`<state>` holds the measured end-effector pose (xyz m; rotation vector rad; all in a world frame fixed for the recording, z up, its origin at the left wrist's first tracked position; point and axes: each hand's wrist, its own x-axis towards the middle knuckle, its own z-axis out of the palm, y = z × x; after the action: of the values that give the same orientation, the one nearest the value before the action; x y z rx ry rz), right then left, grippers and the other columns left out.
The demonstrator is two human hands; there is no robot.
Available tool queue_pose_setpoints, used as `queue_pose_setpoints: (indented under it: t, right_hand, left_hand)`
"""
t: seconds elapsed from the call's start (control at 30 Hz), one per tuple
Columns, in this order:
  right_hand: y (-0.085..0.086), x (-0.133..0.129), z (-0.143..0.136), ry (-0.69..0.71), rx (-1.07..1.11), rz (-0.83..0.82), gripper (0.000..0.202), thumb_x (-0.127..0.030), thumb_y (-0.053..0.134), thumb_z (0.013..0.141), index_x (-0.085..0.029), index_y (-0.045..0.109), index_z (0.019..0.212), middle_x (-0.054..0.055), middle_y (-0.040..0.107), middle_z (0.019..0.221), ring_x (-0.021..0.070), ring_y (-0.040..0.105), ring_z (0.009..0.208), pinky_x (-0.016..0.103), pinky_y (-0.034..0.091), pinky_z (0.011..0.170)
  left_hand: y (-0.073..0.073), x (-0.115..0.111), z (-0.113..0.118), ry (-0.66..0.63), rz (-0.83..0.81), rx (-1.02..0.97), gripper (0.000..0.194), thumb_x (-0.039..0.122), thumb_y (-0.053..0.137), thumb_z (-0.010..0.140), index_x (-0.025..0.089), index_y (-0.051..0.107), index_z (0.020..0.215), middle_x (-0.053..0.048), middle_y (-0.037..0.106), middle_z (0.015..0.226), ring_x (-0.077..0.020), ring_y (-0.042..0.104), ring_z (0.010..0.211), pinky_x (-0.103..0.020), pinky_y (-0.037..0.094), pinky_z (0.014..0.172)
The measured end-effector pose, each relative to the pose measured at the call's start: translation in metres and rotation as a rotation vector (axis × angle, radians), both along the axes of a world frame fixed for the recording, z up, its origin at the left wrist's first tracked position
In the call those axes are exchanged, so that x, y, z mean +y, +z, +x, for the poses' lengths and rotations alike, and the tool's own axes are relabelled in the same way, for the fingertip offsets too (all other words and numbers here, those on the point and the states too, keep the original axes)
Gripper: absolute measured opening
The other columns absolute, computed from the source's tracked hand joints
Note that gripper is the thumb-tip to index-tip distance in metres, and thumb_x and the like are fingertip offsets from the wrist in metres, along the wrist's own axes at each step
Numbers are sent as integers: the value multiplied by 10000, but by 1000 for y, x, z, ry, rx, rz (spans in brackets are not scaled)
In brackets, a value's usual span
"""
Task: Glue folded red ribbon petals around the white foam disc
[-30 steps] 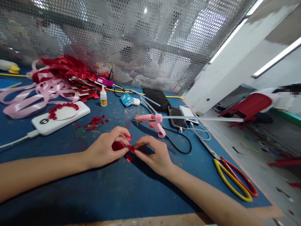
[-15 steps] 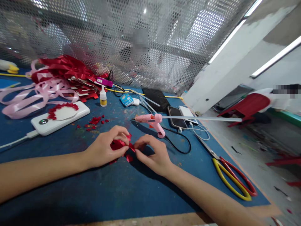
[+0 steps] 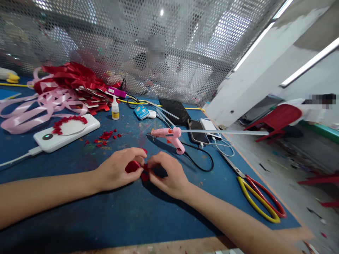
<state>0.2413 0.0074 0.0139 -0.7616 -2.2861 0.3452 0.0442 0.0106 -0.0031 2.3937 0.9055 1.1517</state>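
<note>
Both hands meet over the blue table, fingertips almost touching. Between them is a small piece of red ribbon [image 3: 145,167], pinched by my left hand [image 3: 118,168] and my right hand [image 3: 169,175]. More red ribbon pieces [image 3: 132,166] lie beneath and behind my left fingers, partly hidden. Just beyond the hands, a pink glue gun [image 3: 169,135] rests with a long clear glue stick in its back. To the left, small red folded bits [image 3: 106,135] are scattered. A white disc [image 3: 72,127] edged with red bits lies on a white power bank [image 3: 90,125].
Large scissors [image 3: 261,197] with yellow and red handles lie at the right edge. A phone [image 3: 198,131] with cables is behind them. A small glue bottle [image 3: 115,110] stands near heaped red ribbon [image 3: 76,77] and pink ribbon [image 3: 50,106]. A perforated metal screen [image 3: 119,46] closes the back.
My fingertips have drawn closer around the red ribbon piece, and my left hand sits slightly lower. The items on the table lie as before; the view has shifted a little.
</note>
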Motion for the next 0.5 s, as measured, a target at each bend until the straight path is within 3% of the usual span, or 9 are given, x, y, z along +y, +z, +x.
queue_pose_setpoints:
  t: [0.5]
  right_hand:
    - [1,-2,-1,-35,-36,-10,174,-104,513,755,-209,508,893,13,623,799,132,558,704,248,441,646]
  left_hand:
    - [-1,-1,0,-10,57,53,295,124,540,786,219,454,1051,24,667,839,-116,653,774,-238,518,747]
